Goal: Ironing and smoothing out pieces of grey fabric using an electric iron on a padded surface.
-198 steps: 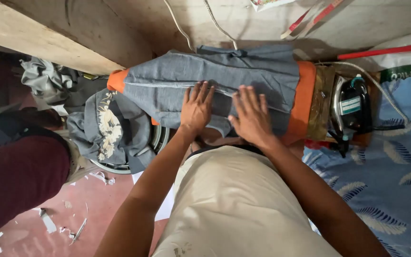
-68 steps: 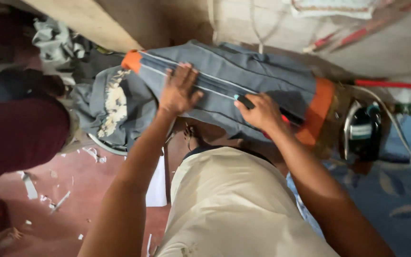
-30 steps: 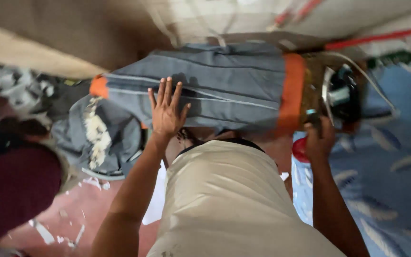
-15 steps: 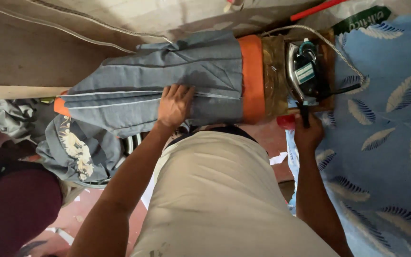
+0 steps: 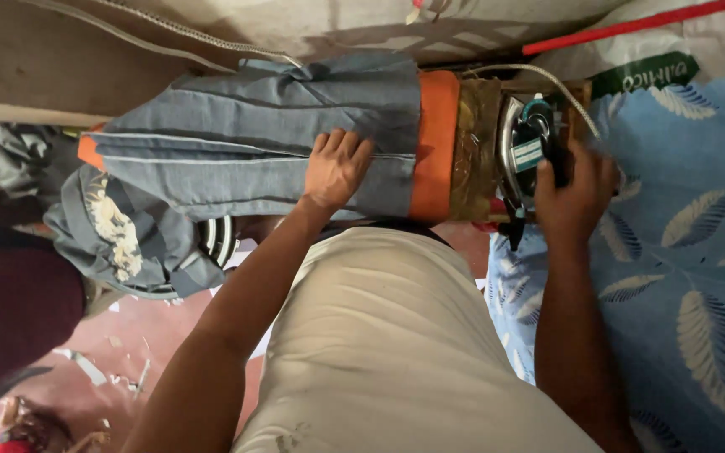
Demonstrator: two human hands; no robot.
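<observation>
The grey garment (image 5: 270, 143) lies flat along the padded tabletop (image 5: 435, 143), left hand (image 5: 335, 170) pressing it, fingers spread; right hand (image 5: 576, 195) has fingers closed around the iron (image 5: 529, 147) parked at the right end; ironing seemingly not begun

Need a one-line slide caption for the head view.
Left hand flat on grey folded garment; right hand grips the iron at the board's end.

**Labels and packaging in your view**

You have a small rectangular teal-and-white label (image 5: 528, 154) on the iron's body, at the right end of the ironing board. Beyond the board's far right corner lies a white sack (image 5: 623, 59) bearing a green printed band (image 5: 644, 74).
</observation>
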